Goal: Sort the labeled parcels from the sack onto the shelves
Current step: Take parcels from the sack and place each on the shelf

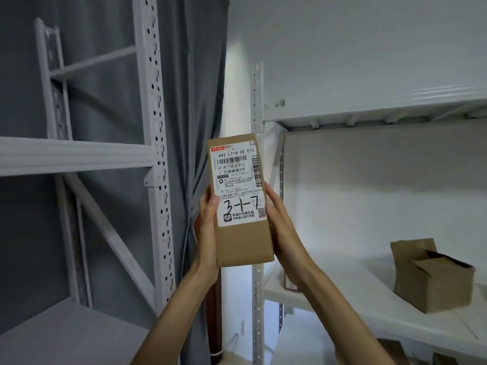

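White shelving left (pixel 76 154) and right (pixel 369 306), grey curtain (pixel 200 101) between. You hold a tall brown parcel (pixel 241 241) upright between the racks: left hand (pixel 207 227) grips its left edge, right hand (pixel 280 227) its right. Label (pixel 238 180) faces you, handwritten mark probably "3-1-7". Open carton (pixel 432 280) on right shelf.

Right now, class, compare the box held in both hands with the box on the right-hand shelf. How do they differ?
The held box is slim and upright, gripped between the left hand and right hand; the shelf box is squatter and rests on the shelf. The held box shows a printed label with handwritten marks; the shelf box shows no label from here. The held box looks sealed; the shelf box has loose flaps. Both are brown cardboard.
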